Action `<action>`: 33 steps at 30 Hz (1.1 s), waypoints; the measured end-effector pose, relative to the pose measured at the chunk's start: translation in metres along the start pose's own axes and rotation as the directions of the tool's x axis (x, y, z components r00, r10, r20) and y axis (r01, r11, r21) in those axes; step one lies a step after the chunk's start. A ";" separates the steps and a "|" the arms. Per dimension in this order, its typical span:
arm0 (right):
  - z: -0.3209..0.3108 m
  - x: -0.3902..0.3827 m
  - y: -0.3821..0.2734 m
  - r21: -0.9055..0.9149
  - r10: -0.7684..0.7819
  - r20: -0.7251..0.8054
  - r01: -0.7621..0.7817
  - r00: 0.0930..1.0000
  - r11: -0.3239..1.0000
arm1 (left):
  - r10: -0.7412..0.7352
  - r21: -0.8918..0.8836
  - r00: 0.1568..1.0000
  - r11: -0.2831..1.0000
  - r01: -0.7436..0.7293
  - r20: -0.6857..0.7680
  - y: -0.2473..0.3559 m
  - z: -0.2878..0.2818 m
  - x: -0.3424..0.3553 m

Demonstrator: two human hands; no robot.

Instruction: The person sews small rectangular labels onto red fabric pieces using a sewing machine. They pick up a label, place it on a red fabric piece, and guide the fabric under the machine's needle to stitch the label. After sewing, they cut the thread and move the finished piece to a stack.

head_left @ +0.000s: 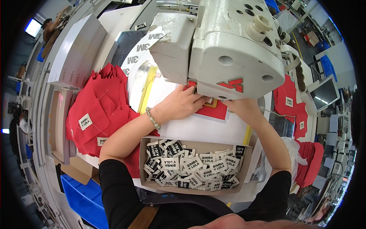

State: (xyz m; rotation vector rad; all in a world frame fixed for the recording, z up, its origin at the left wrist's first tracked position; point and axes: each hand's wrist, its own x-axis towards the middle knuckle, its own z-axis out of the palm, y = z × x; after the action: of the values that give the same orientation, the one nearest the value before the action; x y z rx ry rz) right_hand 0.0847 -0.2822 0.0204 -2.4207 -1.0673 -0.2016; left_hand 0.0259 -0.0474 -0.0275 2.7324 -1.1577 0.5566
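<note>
The bulky white head of a sewing machine stands in the way at the top, jutting over the work and covering some of the fingertips. To its left a long pale box stands beyond a heaped pile of red fabric pieces; to its right are more red pieces, a screen and, lower down, a folded red stack beside a crumpled clear plastic bag. Near the person's body, an open cardboard box is filled with small black and white labels lying loosely over one another, some pale side up, some dark. A shallow open carton sits at the far left, and a blue plastic bin below it. The red cloth piece being worked lies flat under the machine head on the smooth white surface, with a small yellow-edged frame on it. The left hand, a beaded bracelet at its wrist, bends over the cloth's left side; the right hand reaches in from the right. The two are apart, and whether either grips anything cannot be told.
</note>
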 end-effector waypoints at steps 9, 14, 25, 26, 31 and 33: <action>-0.003 0.001 0.005 0.196 0.083 0.014 -0.084 0.996 0.977 | -0.051 -0.033 0.998 0.998 0.052 0.030 0.003 -0.004 0.002; -0.007 0.004 0.002 0.228 0.069 -0.025 -0.061 0.997 0.972 | -0.030 -0.004 0.999 1.000 0.030 0.038 0.002 -0.003 0.002; -0.007 0.003 -0.001 0.099 0.042 0.030 -0.044 0.999 0.994 | -0.111 -0.090 0.991 0.989 0.117 0.078 0.003 -0.008 0.004; -0.008 0.003 -0.003 0.088 0.064 0.055 -0.069 0.996 0.994 | -0.128 -0.109 0.990 0.985 0.135 0.065 0.003 -0.008 0.004; -0.010 0.001 -0.003 0.037 0.057 0.010 -0.058 0.998 0.998 | -0.207 -0.298 0.964 0.922 0.249 0.166 -0.006 -0.014 0.007; -0.014 -0.004 0.000 0.047 0.122 0.014 -0.122 0.992 0.991 | -0.218 -0.365 0.938 0.878 0.309 0.269 -0.010 -0.015 0.008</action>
State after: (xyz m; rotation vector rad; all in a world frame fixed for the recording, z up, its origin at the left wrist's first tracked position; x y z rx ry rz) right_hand 0.0829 -0.2921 0.0312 -2.4369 -0.9147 -0.1211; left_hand 0.0338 -0.0420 -0.0102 2.5621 -0.7976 -0.0259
